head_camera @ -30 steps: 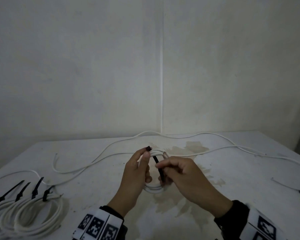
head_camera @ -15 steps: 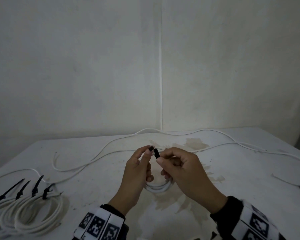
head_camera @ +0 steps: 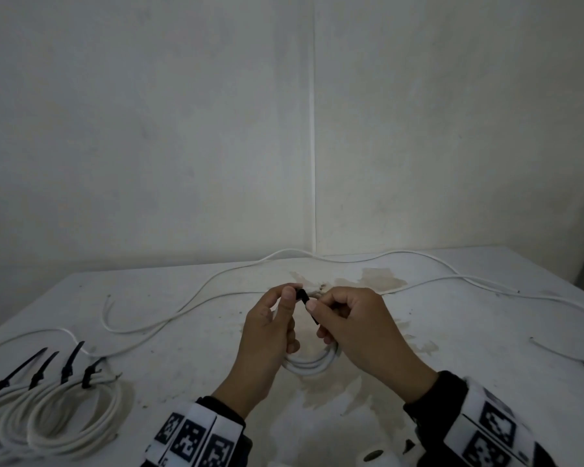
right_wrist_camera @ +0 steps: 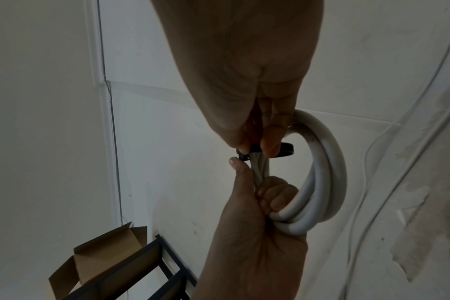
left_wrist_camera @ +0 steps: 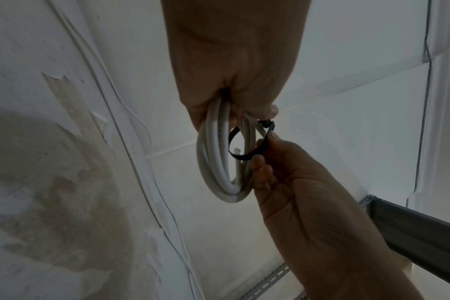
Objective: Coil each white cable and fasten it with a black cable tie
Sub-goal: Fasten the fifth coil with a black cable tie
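Above the middle of the table, my left hand [head_camera: 289, 294] grips a small coil of white cable [head_camera: 309, 364], fingers curled round its strands. The coil [right_wrist_camera: 321, 182] hangs below both hands. A black cable tie [head_camera: 304, 294] is looped round the top strands. My right hand [head_camera: 314, 308] pinches the strap of the tie [left_wrist_camera: 247, 156] between thumb and forefinger, close against my left thumb. In the right wrist view, the tie [right_wrist_camera: 285, 150] forms a loose loop, its head by my left thumb tip. I cannot tell whether the tail has entered the head.
Several coils [head_camera: 58, 419] bound with black ties lie at the table's left front. Loose white cables [head_camera: 216, 281] trail across the back of the stained table [head_camera: 381, 281]. Another cable end [head_camera: 553, 348] lies at the right edge. A cardboard box [right_wrist_camera: 103, 263] sits on a dark rack.
My right hand has lifted the tie's strap from across the coil up to my left thumb, closing it into a loop. Both hands have risen slightly.
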The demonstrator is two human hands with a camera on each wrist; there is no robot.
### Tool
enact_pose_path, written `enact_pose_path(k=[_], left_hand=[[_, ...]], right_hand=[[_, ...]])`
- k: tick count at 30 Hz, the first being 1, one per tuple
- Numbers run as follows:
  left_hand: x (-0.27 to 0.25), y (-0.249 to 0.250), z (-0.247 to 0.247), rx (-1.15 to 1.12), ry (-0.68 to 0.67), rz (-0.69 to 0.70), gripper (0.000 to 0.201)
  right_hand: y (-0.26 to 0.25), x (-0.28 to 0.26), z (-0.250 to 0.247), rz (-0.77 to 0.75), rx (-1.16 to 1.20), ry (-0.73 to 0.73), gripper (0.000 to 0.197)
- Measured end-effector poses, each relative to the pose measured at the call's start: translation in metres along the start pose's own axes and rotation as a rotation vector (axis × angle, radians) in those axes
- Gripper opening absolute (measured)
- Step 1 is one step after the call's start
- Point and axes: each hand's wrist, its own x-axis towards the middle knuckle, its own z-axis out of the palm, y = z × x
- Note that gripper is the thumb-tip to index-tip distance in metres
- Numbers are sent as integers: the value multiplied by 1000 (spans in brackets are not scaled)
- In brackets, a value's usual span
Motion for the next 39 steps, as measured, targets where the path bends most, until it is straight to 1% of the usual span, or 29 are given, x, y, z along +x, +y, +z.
enact_pose_path(k=[3, 14, 18, 20, 23, 30, 36, 39], left_hand=[[1, 0, -1, -14, 18, -9, 27], [0, 0, -2, -31, 30, -37, 31], [1, 2, -4, -16, 33, -29, 29], [1, 2, -5, -12, 32, -26, 30], [1, 2, -6, -10, 28, -29, 32], [0, 0, -5, -19, 24, -31, 35], [-1, 2, -5, 2, 23, -17, 33], [0, 5, -4, 35, 14, 11, 25]], right_hand=[[0, 0, 2, 13, -23, -4, 22], [1, 3, 6, 32, -67, 22, 25], [0, 2, 7, -13, -50, 10, 27], [0, 1, 8, -42, -62, -7, 25], [2, 2, 8, -42, -87, -32, 19], [4, 2, 6, -32, -70, -29, 18], [1, 3, 4, -33, -56, -13, 19], [1, 2, 6, -39, -53, 18, 27]])
